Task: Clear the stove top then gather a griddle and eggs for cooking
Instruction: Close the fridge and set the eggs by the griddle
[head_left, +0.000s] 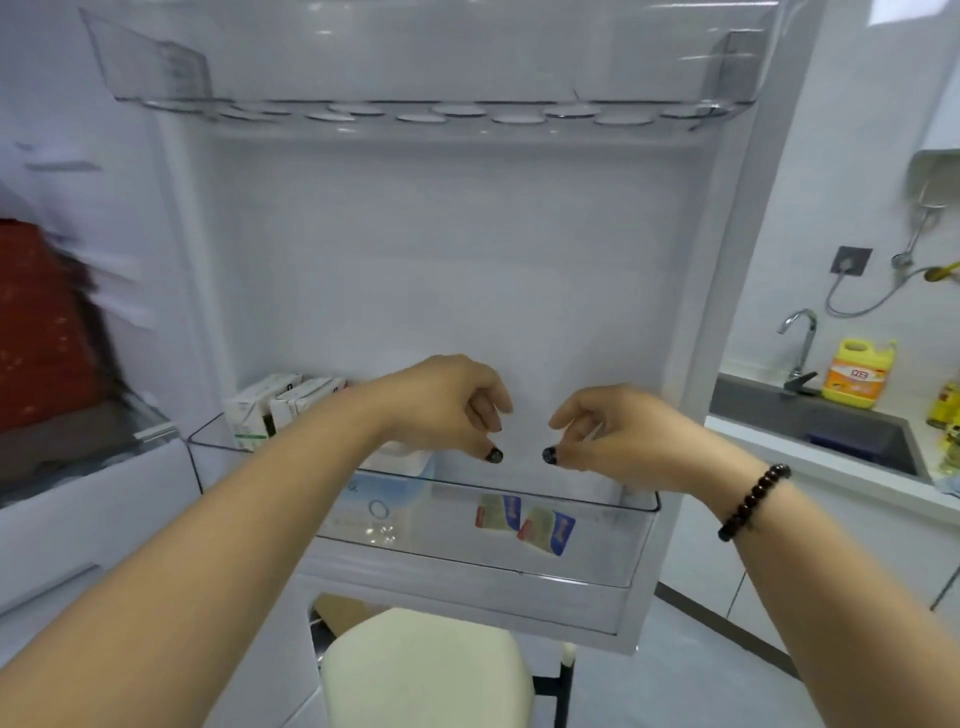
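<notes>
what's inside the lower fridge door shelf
The door shelf holds white cartons at its left end, a pale container and two small packets. The forearm covers part. No eggs visible.

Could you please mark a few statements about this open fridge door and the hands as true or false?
1. The left hand holds an egg. False: it holds nothing.
2. The right hand holds nothing. True.
3. White cartons stand at the left end of the door shelf. True.
4. The beaded bracelet is on the left wrist. False: it is on the right wrist.
5. A yellow bottle stands beside the sink. True.
</notes>
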